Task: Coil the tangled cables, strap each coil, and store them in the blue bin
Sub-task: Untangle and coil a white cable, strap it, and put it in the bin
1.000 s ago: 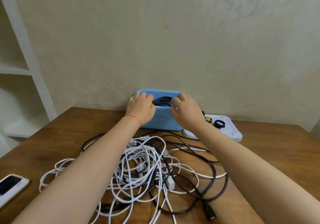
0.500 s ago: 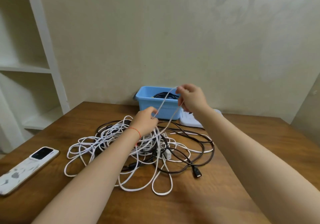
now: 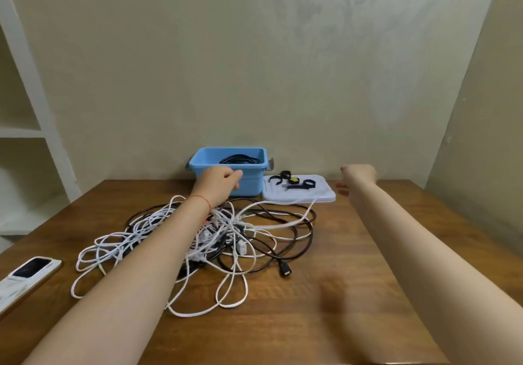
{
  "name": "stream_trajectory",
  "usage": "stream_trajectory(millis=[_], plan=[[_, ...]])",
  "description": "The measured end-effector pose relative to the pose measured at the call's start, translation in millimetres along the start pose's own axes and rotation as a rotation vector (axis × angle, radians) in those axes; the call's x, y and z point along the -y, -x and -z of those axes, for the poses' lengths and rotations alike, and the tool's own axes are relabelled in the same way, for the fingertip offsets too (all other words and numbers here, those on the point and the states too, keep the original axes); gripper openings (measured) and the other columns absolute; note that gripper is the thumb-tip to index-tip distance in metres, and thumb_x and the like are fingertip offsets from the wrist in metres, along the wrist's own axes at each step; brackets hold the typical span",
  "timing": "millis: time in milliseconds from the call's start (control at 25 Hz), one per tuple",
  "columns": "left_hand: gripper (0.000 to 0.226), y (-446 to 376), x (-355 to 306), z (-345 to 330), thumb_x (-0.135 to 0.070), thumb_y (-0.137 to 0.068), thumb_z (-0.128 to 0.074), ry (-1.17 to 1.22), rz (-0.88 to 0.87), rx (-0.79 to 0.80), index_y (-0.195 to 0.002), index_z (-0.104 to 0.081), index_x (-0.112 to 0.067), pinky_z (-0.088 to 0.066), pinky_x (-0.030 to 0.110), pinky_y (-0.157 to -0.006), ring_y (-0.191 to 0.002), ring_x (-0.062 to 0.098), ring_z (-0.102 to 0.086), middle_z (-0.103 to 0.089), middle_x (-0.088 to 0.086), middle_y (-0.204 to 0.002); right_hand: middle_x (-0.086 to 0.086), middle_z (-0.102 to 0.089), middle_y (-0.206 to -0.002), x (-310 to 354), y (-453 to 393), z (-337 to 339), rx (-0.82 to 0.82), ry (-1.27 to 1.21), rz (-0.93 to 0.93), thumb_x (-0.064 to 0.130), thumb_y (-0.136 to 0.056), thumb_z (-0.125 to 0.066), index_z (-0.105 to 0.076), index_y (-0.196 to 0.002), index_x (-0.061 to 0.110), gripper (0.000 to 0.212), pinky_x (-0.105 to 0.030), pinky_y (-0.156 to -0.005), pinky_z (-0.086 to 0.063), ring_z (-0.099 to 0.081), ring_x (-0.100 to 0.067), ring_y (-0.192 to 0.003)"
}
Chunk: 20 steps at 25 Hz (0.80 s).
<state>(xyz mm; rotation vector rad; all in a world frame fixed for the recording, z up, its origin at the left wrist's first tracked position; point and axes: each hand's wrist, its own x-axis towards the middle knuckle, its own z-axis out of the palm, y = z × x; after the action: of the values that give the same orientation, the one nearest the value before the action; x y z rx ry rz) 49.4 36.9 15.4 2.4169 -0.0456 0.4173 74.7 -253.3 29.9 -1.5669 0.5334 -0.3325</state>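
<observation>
Cables (image 3: 226, 231) lie tangled beneath the left hand (image 3: 219, 185), its fingers loosely curled, holding nothing; right hand (image 3: 358, 175) unclear.

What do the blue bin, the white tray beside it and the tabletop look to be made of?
Blue bin: likely moulded plastic, smooth with a soft sheen, rolled rim and grey side clips.
White tray: also looks plastic, glossy white with rounded corners; it may be the bin's lid, I cannot tell.
Table: wood or wood-look veneer, brown grain with a satin shine; which one cannot be told.

Both arms reach over tangled cables (image 3: 215, 234) toward blue bin (image 3: 230, 171).
</observation>
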Motion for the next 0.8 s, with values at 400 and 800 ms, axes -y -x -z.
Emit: stream_trajectory(millis=[400, 800], plan=[[0.019, 33.0, 36.6, -42.6, -0.031, -0.093, -0.053, -0.158, -0.068, 0.023, -0.091, -0.071, -0.024, -0.051, 0.04, -0.086, -0.096, 0.02, -0.059, -0.066, -0.004, -0.095, 0.002, -0.05, -0.142, -69.1, 86.6, -72.7, 0.769, 0.83, 0.635, 0.021, -0.089, -0.067, -0.053, -0.139, 0.026, 0.053, -0.035, -0.106, -0.044, -0.049, -0.017, -0.128], [0.057, 38.6, 85.0, -62.7, -0.065, -0.097, -0.034, -0.209, -0.085, 0.256, -0.146, -0.044, -0.037, -0.02, 0.046, -0.118, -0.145, 0.016, -0.029, -0.039, -0.007, -0.155, 0.001, -0.069, -0.088, -91.1, 24.8, -63.1, 0.489, 1.161, 0.655, 0.036, -0.098, -0.056, -0.069, -0.089, 0.029, 0.018, -0.031, -0.071, -0.048, -0.062, -0.021, -0.084]])
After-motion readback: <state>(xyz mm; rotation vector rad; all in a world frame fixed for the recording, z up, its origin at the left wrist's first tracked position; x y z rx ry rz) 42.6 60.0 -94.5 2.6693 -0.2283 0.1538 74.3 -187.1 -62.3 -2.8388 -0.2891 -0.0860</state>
